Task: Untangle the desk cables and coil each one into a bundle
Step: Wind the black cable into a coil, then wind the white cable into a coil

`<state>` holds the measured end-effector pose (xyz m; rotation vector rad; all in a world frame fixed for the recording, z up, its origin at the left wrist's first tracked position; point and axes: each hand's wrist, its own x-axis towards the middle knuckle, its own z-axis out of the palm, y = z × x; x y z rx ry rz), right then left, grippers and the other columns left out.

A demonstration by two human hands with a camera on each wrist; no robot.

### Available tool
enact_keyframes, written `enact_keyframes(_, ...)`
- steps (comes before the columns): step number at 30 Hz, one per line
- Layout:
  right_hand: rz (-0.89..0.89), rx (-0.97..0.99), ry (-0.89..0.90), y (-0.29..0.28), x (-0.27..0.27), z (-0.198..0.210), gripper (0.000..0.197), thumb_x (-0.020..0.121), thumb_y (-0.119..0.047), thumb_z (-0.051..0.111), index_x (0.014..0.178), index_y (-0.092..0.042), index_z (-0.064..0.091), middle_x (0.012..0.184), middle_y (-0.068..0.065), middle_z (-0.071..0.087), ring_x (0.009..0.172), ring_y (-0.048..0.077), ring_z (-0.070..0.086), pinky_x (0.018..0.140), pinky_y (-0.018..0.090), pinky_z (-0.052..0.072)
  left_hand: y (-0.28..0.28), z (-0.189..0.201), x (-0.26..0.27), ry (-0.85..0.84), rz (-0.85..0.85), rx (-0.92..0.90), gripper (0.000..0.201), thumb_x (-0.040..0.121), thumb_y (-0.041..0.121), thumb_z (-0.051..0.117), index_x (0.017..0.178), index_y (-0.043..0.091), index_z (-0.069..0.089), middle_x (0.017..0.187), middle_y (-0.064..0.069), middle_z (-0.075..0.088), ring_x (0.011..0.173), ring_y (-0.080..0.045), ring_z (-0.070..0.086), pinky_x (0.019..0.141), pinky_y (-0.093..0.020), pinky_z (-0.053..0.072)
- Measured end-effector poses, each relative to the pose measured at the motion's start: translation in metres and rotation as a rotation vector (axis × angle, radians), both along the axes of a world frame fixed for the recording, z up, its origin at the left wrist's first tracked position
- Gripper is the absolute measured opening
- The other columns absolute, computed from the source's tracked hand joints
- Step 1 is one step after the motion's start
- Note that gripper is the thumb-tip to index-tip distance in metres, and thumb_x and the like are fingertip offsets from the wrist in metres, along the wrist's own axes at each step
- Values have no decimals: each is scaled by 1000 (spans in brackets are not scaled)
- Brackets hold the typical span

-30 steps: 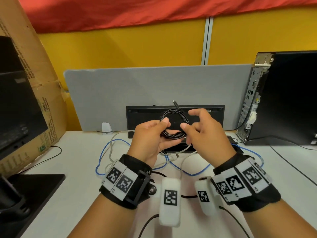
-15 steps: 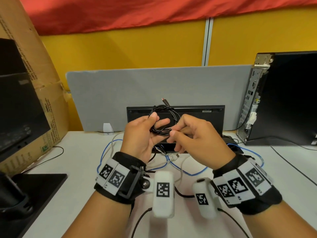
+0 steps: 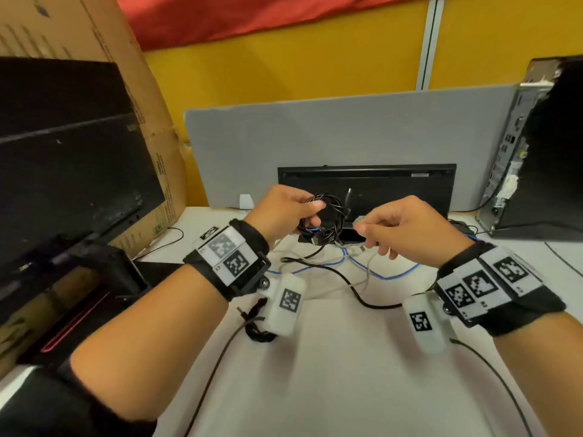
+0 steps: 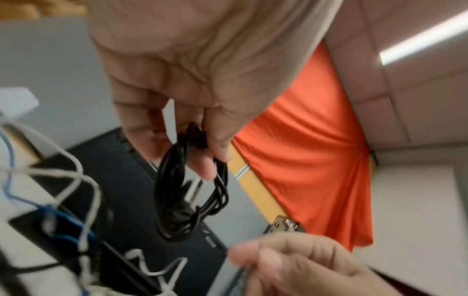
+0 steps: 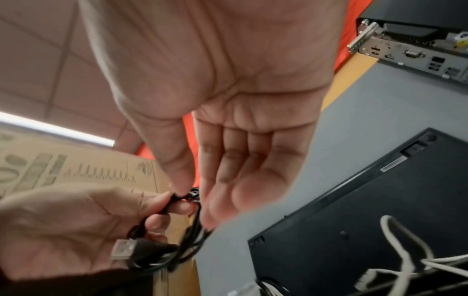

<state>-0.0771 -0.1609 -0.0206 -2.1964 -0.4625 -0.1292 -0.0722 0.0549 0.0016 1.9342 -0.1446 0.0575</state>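
Hands meet at mid-frame above the counter. The left hand curls thumb and fingers round a coiled black cable, held in the air. The right hand, fingers bent, pinches the plug of a grey cable just right of the coil. Below them, blue and grey cables lie tangled before a black keyboard standing on edge.

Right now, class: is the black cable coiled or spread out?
Coiled: the black cable hangs in stacked loops from the left hand.
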Motion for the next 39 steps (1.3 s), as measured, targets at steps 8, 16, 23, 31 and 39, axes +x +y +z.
enact_keyframes(8,50,-703,158,3,-14,-33,26,86,-45,64,105,-29,71,94,-13,60,86,7,56,81,24,44,30,-6,-23,233,-1,361,18,93,23,64,82,10,60,73,-1,75,61,-14,49,52,-18,39)
enact_keyframes(16,-9,-839,158,9,-20,-55,24,87,-34,66,108,-23,68,109,-2,59,94,15,51,85,26,44,26,-62,-54,413,-108,689,23,90,22,67,98,1,67,75,-7,64,63,-21,60,72,-34,57)
enact_keyframes(23,-75,-797,112,6,-10,-48,38,93,-33,58,130,-27,53,131,3,56,118,23,53,95,31,42,39,-69,-53,330,-56,873,24,86,23,73,106,8,74,88,-7,72,69,-23,66,81,-38,59)
enact_keyframes(31,-25,-1024,102,18,-2,-52,46,97,-36,48,142,-38,42,143,8,42,131,31,41,107,36,35,34,-60,-48,104,-45,1106,23,89,28,58,104,19,74,107,0,69,92,-18,63,82,-30,53)
enact_keyframes(39,53,-1057,-11,24,0,-24,23,96,-26,52,115,-24,66,122,4,58,118,27,48,99,40,45,-28,-32,-25,-213,-168,930,31,96,31,55,109,7,69,108,-10,69,97,-24,63,82,-34,50)
